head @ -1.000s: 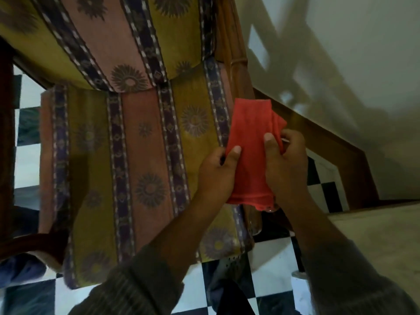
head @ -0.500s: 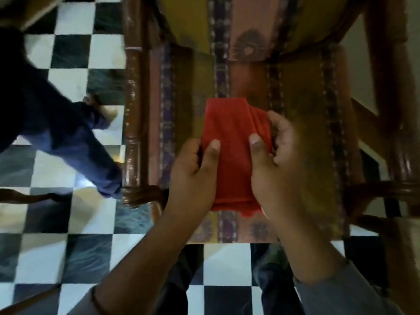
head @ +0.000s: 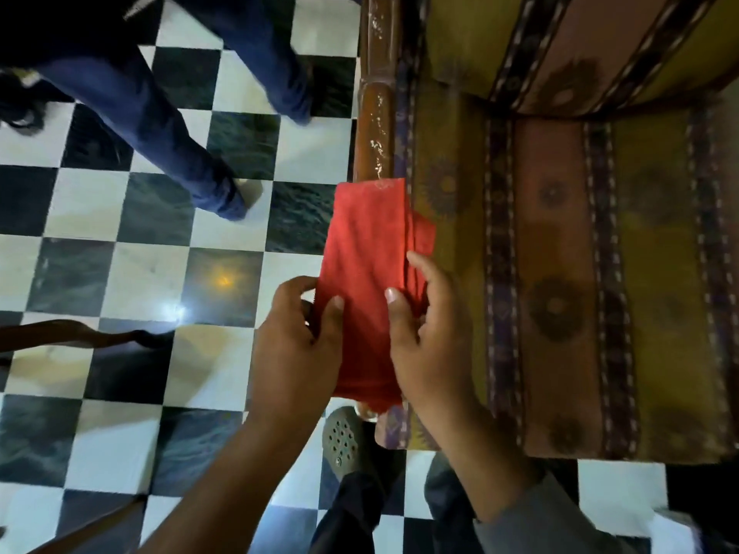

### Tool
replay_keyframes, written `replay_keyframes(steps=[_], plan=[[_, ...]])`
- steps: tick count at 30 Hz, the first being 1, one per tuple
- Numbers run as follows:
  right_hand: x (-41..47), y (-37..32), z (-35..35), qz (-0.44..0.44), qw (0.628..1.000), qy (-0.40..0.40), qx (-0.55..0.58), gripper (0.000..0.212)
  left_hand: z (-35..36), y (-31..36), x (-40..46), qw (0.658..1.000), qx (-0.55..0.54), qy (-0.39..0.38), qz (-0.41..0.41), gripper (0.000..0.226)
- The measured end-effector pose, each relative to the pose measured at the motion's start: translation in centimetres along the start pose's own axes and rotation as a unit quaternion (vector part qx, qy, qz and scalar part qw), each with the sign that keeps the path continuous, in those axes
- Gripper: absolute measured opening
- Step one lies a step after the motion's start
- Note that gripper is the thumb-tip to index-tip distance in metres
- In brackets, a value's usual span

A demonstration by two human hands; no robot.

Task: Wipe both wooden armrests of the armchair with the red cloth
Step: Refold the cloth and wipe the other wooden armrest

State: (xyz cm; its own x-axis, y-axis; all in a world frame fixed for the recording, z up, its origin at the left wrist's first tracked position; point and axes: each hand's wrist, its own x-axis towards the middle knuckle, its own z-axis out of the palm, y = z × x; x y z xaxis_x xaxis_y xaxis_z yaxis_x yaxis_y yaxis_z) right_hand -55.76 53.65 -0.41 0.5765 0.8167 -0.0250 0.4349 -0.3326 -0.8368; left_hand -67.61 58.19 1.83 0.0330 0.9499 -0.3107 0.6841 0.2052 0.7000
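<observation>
Red cloth (head: 368,273), one, folded into a long strip, lies over the glossy wooden armrest (head: 376,113) beside the striped seat cushion (head: 560,273). Left hand (head: 294,345) pinches its left edge; right hand (head: 434,337) grips its right edge. One armrest visible; two blue-trousered legs (head: 160,125) stand on the checkered floor (head: 100,273).

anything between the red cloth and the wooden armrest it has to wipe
Nothing visible does. Both hands, left hand and right hand, hold the folded red cloth lined up over the wooden armrest, whose bare glossy length ahead carries nothing.
</observation>
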Motion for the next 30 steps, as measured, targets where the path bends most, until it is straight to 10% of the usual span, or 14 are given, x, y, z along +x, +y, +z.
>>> replay_keyframes(steps=[5,11,17,30], plan=[[1.3,3.5,-1.3,0.023,0.999,0.029,0.019,0.046,1.5,1.7,-0.3,0.971,0.126,0.016,0.205,0.06],[6.2,9.7,-1.0,-0.034,0.963,-0.105,-0.248,0.071,5.6,3.8,2.0,0.88,0.362,-0.094,0.293,0.069],[8.9,14.7,3.2,-0.145,0.888,-0.208,-0.384,0.072,6.9,3.3,2.1,0.89,0.345,-0.015,0.297,0.074],[8.6,16.1,3.4,-0.174,0.881,-0.179,-0.401,0.074,7.0,5.4,7.1,0.885,0.305,-0.005,0.351,0.068]])
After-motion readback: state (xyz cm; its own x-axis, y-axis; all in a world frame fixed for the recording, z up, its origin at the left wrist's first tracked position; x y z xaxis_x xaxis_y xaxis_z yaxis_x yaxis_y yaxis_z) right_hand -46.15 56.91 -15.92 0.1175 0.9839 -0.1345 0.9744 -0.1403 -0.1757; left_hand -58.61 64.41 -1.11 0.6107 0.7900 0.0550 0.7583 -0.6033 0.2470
